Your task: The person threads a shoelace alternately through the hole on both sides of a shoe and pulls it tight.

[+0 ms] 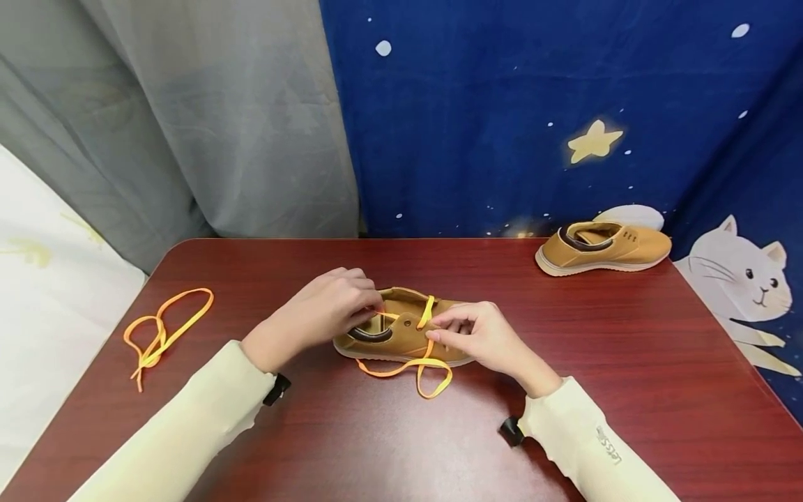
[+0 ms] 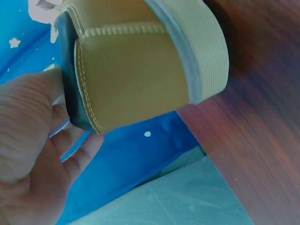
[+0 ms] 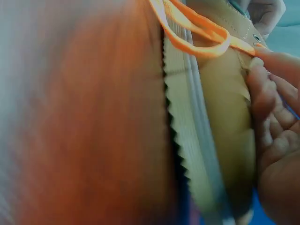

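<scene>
A tan shoe (image 1: 401, 333) lies in the middle of the dark red table (image 1: 627, 362), heel to the left. My left hand (image 1: 329, 307) grips its collar near the heel; in the left wrist view the shoe's heel (image 2: 136, 75) fills the frame beside my palm (image 2: 33, 154). My right hand (image 1: 477, 335) pinches the orange lace (image 1: 422, 366) at the shoe's eyelets. The lace loops out onto the table in front of the shoe. In the right wrist view the lace (image 3: 197, 33) crosses the shoe's side (image 3: 225, 117) next to my fingers (image 3: 267, 93).
A second tan shoe (image 1: 602, 247) stands at the table's far right edge. Another orange lace (image 1: 159, 331) lies loose at the left side of the table. A grey curtain and a blue starry cloth hang behind.
</scene>
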`<state>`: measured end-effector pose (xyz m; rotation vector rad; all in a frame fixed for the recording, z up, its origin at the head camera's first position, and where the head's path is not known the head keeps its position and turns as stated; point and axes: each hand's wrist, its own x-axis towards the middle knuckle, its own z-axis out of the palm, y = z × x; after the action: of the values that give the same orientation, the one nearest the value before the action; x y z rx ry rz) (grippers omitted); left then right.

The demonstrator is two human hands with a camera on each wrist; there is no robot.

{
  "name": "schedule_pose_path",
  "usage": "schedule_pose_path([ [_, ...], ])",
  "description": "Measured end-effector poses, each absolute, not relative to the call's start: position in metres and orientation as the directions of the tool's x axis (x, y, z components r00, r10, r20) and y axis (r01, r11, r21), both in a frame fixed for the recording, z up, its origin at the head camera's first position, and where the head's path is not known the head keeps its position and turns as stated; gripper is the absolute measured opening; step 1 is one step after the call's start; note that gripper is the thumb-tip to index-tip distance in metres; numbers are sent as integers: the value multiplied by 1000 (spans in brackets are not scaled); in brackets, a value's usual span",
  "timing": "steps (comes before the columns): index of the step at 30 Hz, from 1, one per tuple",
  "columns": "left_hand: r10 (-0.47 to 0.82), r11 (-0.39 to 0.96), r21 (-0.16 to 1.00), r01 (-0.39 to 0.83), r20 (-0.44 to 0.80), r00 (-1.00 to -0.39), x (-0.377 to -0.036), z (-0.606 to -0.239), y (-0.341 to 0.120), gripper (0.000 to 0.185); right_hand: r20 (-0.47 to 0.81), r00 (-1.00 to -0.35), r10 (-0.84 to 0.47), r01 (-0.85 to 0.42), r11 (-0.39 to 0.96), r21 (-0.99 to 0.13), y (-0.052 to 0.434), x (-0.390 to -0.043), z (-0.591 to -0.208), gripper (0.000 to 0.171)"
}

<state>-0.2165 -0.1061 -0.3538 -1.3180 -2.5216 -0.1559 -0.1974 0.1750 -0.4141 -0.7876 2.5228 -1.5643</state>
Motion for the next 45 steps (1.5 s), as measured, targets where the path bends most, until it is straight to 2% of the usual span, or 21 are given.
schedule_pose_path([
  [3, 766, 587, -43, 808, 352, -538, -214, -354, -106, 11, 186, -874, -449, -388, 413, -824, 177, -197, -405, 14],
  [7, 720, 620, -24, 785, 415, -556, -213, -355, -108, 10, 276, -856, -437, -492, 523, -696, 177, -192, -394, 11],
  [11, 666, 649, 39, 760, 454, -592, -213, -357, -109, 9, 418, -762, -494, -647, 597, -474, 171, -182, -388, 9],
  [14, 627, 658, 91, 748, 483, -611, -213, -357, -112, 11, 459, -681, -571, -726, 611, -316, 159, -174, -385, 9],
  [18, 582, 671, 140, 728, 510, -634, -214, -357, -117, 13, 399, -626, -670, -770, 613, -177, 142, -164, -386, 12],
  [26, 473, 705, 253, 663, 527, -705, -212, -367, -129, 12, 164, -621, -767, -783, 617, -76, 110, -155, -390, 13],
  [30, 418, 724, 336, 602, 480, -771, -210, -370, -128, 14, 141, -616, -775, -784, 621, -9, 97, -154, -395, 10],
  [36, 396, 763, 407, 502, 318, -861, -209, -370, -129, 20, 209, -589, -780, -759, 624, 188, 80, -149, -402, 13],
  [41, 443, 753, 441, 489, 209, -872, -206, -371, -128, 28, 267, -561, -784, -706, 621, 340, 73, -145, -409, 9],
  [45, 449, 752, 438, 493, 207, -869, -204, -371, -126, 26, 263, -559, -786, -701, 618, 357, 73, -144, -411, 8],
])
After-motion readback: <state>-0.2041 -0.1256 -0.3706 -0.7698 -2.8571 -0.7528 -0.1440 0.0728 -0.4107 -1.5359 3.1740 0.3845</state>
